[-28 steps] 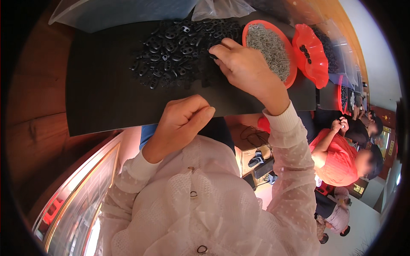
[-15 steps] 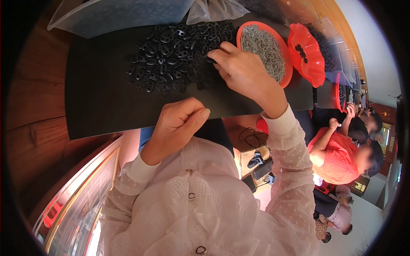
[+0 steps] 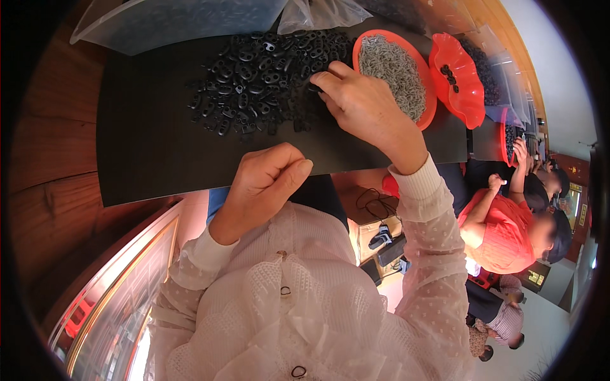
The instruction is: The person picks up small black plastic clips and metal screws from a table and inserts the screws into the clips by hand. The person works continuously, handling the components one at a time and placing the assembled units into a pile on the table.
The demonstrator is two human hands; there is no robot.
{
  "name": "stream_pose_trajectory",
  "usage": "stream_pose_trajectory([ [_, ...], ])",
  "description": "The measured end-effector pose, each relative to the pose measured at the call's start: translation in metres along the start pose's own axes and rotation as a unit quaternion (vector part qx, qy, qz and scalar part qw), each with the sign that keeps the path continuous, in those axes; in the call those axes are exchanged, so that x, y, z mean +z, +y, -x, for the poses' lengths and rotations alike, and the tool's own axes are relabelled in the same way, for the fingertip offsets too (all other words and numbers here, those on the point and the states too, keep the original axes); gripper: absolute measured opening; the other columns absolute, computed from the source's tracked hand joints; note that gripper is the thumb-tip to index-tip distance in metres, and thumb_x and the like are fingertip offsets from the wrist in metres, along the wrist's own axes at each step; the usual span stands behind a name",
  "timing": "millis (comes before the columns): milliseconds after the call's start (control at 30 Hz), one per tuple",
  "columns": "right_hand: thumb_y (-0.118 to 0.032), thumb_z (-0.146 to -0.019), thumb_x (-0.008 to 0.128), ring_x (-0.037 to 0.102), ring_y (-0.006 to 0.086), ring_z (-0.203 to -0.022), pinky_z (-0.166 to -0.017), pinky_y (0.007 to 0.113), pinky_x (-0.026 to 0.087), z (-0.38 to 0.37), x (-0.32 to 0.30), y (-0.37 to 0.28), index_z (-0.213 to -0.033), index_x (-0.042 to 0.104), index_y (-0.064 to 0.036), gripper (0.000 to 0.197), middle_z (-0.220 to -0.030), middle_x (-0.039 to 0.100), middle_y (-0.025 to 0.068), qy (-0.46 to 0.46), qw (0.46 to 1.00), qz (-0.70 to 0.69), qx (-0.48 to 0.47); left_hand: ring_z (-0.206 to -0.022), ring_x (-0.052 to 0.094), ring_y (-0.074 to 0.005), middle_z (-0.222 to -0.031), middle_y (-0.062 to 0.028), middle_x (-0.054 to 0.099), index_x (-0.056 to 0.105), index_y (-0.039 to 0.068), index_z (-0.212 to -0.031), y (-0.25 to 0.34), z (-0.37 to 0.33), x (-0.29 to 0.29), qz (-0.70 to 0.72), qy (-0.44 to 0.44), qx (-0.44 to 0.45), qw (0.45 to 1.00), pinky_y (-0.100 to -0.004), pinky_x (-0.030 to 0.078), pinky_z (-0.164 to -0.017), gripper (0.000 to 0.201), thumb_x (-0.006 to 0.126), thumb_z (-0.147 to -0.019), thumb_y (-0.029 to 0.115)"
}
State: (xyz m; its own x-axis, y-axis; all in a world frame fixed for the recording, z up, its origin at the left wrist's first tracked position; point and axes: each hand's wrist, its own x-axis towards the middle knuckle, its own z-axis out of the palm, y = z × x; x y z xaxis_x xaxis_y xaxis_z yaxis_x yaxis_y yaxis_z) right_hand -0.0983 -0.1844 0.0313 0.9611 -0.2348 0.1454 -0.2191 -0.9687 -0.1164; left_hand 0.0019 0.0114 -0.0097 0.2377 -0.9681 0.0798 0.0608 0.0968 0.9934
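A heap of small black plastic pieces (image 3: 244, 73), many with two round holes, lies spread on the dark tabletop. At the heap's right edge, my right hand (image 3: 362, 101) is closed in a pinch, a small black plastic piece (image 3: 315, 87) showing at its fingertips. Close beside this hand stands a red bowl (image 3: 430, 105) filled with small grey metal pieces that look like springs (image 3: 391, 73). My left hand (image 3: 264, 184) is held at the table's near edge, fingers curled in and thumb laid along them. Whatever is inside it, if anything, is hidden.
A translucent bin (image 3: 178, 25) and a clear plastic bag (image 3: 321, 14) stand behind the heap. To the right is a wavy-edged red dish (image 3: 467, 95) with several black pieces. Farther right, a co-worker in a red shirt (image 3: 502, 232) reaches toward another red bowl (image 3: 506, 136).
My hands have hardly moved; the right one keeps its pinch at the heap's edge. A co-worker's hand on the right has shifted toward the farther red bowl.
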Motion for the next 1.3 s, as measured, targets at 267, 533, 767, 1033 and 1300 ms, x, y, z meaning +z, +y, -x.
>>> stream_pose_trajectory([
  [267, -0.004, -0.076, 0.060, 0.063, 0.0327, -0.072, -0.058, 0.042, 0.052, -0.002, 0.000, -0.001, -0.087, 0.057, -0.0025, 0.012, -0.087, 0.058, 0.0112, 0.001, 1.000, 0.001, 0.000, -0.060, 0.041, -0.0054, -0.066, 0.0004, 0.048, 0.054, 0.000, -0.078, -0.001, 0.000, 0.000, -0.012, 0.007, 0.007, 1.000, -0.0233, 0.034, -0.053, 0.017, 0.056, -0.093, 0.006],
  [533, -0.004, -0.077, 0.059, 0.063, 0.0345, -0.074, -0.060, 0.044, 0.051, -0.012, 0.007, 0.004, -0.086, 0.055, -0.0022, 0.010, -0.089, 0.059, 0.0123, 0.002, 1.000, -0.006, 0.000, -0.059, 0.041, -0.0056, -0.065, -0.0002, 0.048, 0.055, 0.000, -0.077, 0.003, -0.001, 0.000, -0.020, 0.010, 0.009, 1.000, -0.0238, 0.034, -0.052, 0.014, 0.056, -0.090, 0.003],
  [767, -0.004, -0.079, 0.059, 0.062, 0.0344, -0.076, -0.060, 0.044, 0.050, -0.014, 0.002, 0.009, -0.098, 0.055, -0.0046, 0.019, -0.090, 0.058, 0.0111, 0.055, 0.998, -0.003, 0.019, -0.058, 0.041, -0.0057, -0.064, -0.0001, 0.048, 0.055, 0.000, -0.077, 0.000, -0.001, 0.003, -0.005, 0.024, 0.029, 0.999, -0.0237, 0.035, -0.052, 0.014, 0.057, -0.090, 0.003],
  [1033, -0.006, -0.084, 0.062, 0.060, 0.0319, -0.078, -0.065, 0.041, 0.049, -0.012, 0.001, 0.014, -0.103, 0.060, -0.0084, 0.019, -0.092, 0.056, 0.0080, 0.016, 1.000, -0.018, 0.016, -0.057, 0.041, -0.0060, -0.063, 0.0000, 0.047, 0.054, 0.000, -0.076, -0.002, -0.001, 0.003, -0.013, 0.024, 0.046, 0.999, -0.0240, 0.034, -0.051, 0.016, 0.058, -0.091, 0.005],
  [1300, -0.008, -0.083, 0.063, 0.060, 0.0326, -0.079, -0.065, 0.042, 0.049, -0.012, -0.001, 0.009, -0.102, 0.060, -0.0073, 0.019, -0.091, 0.056, 0.0089, -0.035, 0.999, 0.020, 0.023, -0.057, 0.040, -0.0064, -0.064, -0.0001, 0.047, 0.054, 0.000, -0.076, -0.002, -0.001, 0.003, -0.013, 0.027, 0.047, 0.998, -0.0240, 0.034, -0.051, 0.017, 0.058, -0.091, 0.006],
])
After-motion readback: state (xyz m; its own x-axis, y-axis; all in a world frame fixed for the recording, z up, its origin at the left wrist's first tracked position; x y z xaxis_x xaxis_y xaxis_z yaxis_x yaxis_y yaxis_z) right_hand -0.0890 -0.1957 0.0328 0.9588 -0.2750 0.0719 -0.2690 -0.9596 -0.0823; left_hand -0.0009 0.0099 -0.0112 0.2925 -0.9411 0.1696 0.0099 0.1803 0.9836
